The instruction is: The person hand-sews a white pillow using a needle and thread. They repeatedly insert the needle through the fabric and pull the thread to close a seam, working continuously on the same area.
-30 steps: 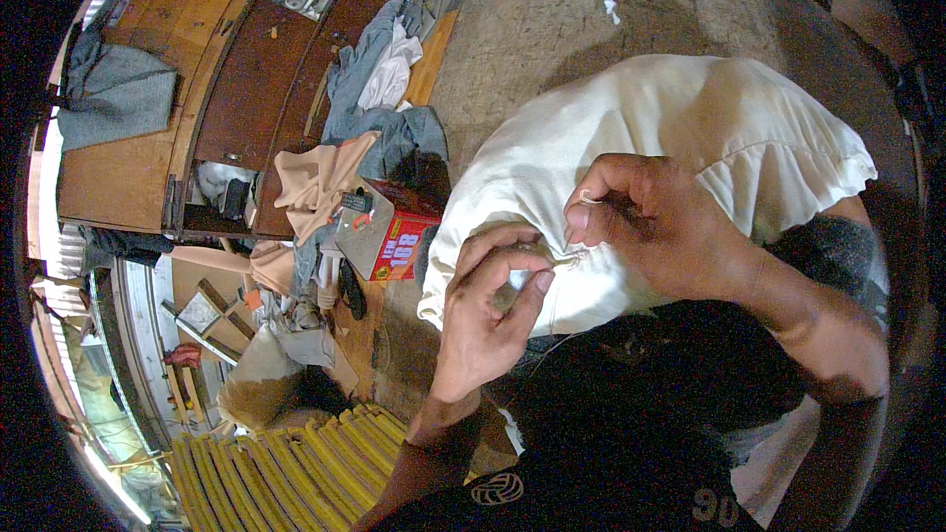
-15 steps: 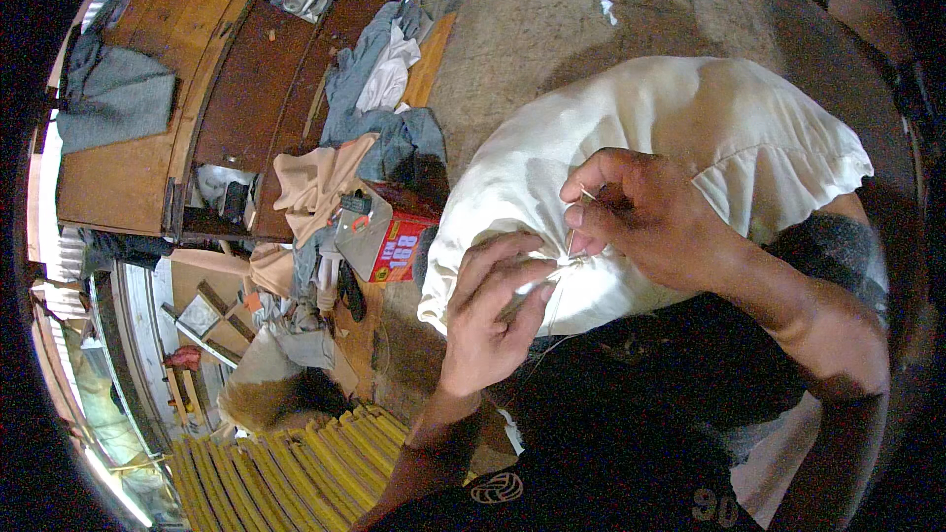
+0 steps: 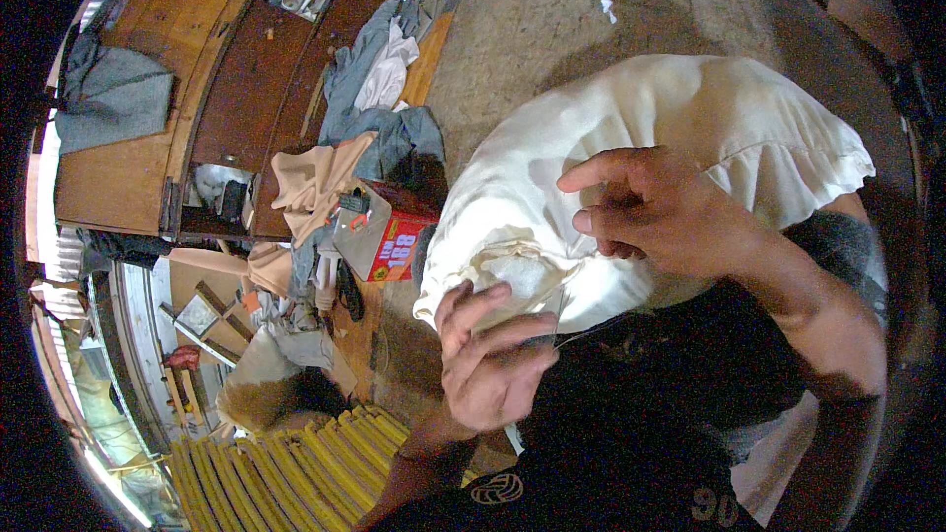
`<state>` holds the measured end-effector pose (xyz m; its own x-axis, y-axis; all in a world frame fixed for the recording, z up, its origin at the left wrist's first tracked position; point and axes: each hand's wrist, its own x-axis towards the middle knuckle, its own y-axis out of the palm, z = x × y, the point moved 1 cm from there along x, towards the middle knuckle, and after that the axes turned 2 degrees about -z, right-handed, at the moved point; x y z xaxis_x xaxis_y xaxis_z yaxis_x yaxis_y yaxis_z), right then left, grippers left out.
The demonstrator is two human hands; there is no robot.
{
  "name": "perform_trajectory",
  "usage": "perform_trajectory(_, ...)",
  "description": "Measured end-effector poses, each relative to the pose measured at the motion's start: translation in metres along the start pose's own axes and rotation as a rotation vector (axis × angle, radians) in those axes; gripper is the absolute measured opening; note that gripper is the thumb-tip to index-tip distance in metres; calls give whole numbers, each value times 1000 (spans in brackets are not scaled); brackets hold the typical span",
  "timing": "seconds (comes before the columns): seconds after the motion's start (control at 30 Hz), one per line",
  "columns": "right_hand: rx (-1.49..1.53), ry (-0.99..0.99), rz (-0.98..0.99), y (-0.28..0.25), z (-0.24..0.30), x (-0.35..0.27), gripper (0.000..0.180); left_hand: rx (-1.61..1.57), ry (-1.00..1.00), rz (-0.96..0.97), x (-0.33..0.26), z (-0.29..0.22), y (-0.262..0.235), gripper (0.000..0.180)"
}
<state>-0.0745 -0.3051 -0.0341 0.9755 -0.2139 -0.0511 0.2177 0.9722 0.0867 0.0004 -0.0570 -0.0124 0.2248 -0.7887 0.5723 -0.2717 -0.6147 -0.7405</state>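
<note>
A stuffed white cloth cushion (image 3: 769,123) lies across my lap. Near its left end the fabric gapes with rumpled edges, and pale filling (image 3: 519,274) shows in the gap. My left hand (image 3: 498,360) is just below that gap, slightly blurred, its fingers bent and apart. A thin thread (image 3: 591,332) runs beside its fingertips; I cannot tell whether they touch it. Above the middle of the cushion is my right hand (image 3: 660,212). Its index finger points left, while thumb and other fingers are folded together. What they hold, if anything, is hidden; no needle shows.
Left of the cushion stands a red and silver tin (image 3: 379,241) among peach cloth (image 3: 320,182) and grey-blue cloth (image 3: 409,143). Yellow slats (image 3: 286,468) lie at the lower left. Wooden cabinets (image 3: 128,177) line the left side. A white scrap (image 3: 607,10) is on the floor beyond.
My left hand has let go of the gathered fabric and moved down, and the gap has spread open. The needle seen in my right hand no longer shows; its index finger has straightened.
</note>
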Motion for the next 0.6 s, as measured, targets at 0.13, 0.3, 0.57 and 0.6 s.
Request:
perform_trajectory(0.13,170,87,132,-4,7,-2,29,-740,-216,210,-53,-3,-15,17)
perform_trajectory(0.3,284,55,157,-14,36,-14,33,-1062,-320,687,-83,10,-27,22)
perform_trajectory(0.57,463,-267,-39,-54,51,-27,46,-896,-1296,972,-239,71,-78,27)
perform_trajectory(0.6,495,-312,-39,-59,51,-31,48,-881,-1366,966,-271,79,-83,26)
